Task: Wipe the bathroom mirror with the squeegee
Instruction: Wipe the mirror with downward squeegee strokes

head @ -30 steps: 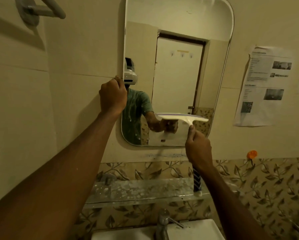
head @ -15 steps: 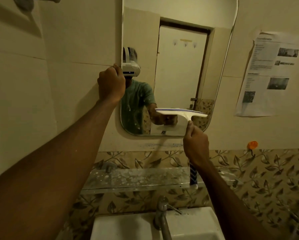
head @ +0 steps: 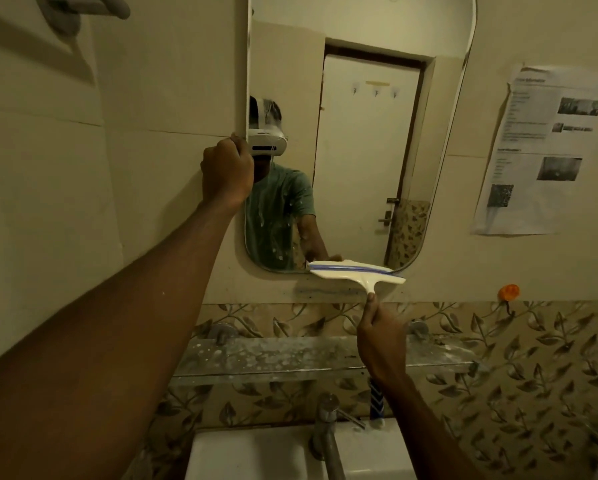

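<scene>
A tall mirror point(head: 366, 150) with rounded corners hangs on the cream tiled wall. My left hand point(head: 226, 171) grips its left edge about halfway up. My right hand point(head: 380, 337) holds the handle of a white squeegee point(head: 354, 271) with a blue blade strip. The blade lies across the mirror's bottom right edge, tilted slightly down to the right. Wet streaks and drops show on the lower left of the glass. The lower end of the handle is hidden in my fist.
A spotted glass shelf point(head: 290, 358) runs under the mirror. Below it are a metal tap point(head: 327, 431) and a white basin point(head: 249, 455). Printed sheets point(head: 547, 150) are stuck to the wall at right, near an orange hook point(head: 508, 292). A grey bar point(head: 86, 5) juts out top left.
My right hand has drawn the squeegee down the right part of the mirror to its bottom edge. My left hand has kept its hold on the mirror's left side.
</scene>
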Demonstrator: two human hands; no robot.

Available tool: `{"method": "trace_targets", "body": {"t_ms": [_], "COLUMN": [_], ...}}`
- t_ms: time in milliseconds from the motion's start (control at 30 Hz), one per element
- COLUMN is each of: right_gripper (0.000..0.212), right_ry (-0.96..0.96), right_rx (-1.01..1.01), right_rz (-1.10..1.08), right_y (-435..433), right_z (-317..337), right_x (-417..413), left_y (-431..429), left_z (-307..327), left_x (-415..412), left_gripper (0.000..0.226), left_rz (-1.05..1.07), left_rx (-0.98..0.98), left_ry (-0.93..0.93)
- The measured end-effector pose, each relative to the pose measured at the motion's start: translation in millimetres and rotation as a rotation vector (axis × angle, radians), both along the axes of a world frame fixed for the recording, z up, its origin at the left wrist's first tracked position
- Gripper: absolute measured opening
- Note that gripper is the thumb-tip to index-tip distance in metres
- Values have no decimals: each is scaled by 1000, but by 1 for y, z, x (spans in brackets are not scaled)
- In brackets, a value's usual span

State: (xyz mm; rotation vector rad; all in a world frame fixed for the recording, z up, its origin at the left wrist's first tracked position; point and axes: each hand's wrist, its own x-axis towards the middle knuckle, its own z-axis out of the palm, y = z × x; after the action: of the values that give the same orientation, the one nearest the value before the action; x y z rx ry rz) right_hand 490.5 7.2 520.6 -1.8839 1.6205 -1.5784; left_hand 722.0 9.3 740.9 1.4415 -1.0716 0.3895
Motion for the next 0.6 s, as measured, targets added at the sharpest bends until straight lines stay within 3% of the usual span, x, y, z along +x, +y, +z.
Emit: {"method": "trace_targets", "body": {"t_ms": [100, 233, 333, 433, 500, 600], "right_gripper": [47, 47, 47, 51, 51, 51], "right_ry": [41, -54, -84, -101, -107, -133], "right_rx": [49, -6, -101, -145, -183, -237], "right_rz": [6, 19, 53, 80, 112, 140], "right_y": [7, 14, 12, 8, 7, 8], "right_z": [-7, 15, 65, 127, 166, 225], "right_x": [-4, -4, -4, -4, -2, 5], "left_y": [2, 4, 9, 13, 13, 18], "left_z": [2, 12, 21, 39, 64, 104], "left_x": [3, 14, 8, 6, 7, 2], "left_gripper": [50, 53, 50, 51, 52, 52], "left_rz": [-33, -72, 14, 54, 3, -123], "left_rx": [27, 35, 36, -131, -218, -196], "left_ry": [21, 113, 116, 203, 204, 100]}}
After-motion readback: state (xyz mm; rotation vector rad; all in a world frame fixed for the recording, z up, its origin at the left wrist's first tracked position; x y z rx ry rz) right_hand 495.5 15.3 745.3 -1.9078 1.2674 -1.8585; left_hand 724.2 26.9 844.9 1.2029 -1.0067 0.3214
